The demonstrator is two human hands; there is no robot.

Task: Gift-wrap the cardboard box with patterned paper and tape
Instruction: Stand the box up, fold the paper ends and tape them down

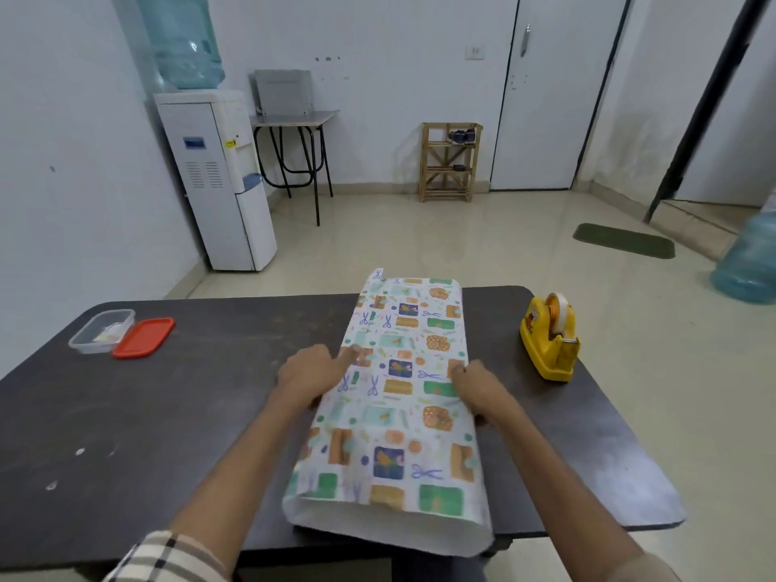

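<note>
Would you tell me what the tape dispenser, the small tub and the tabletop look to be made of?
Tape dispenser: likely moulded plastic, glossy yellow with rounded edges. Tub: clear plastic, contents show through; its red lid looks plastic too. Tabletop: dark matt laminate or wood, scuffed; cannot tell which.

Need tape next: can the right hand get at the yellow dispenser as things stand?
Probably yes: the right hand holds the paper at its right side, the dispenser stands to its right, and only bare table lies between them.
</note>
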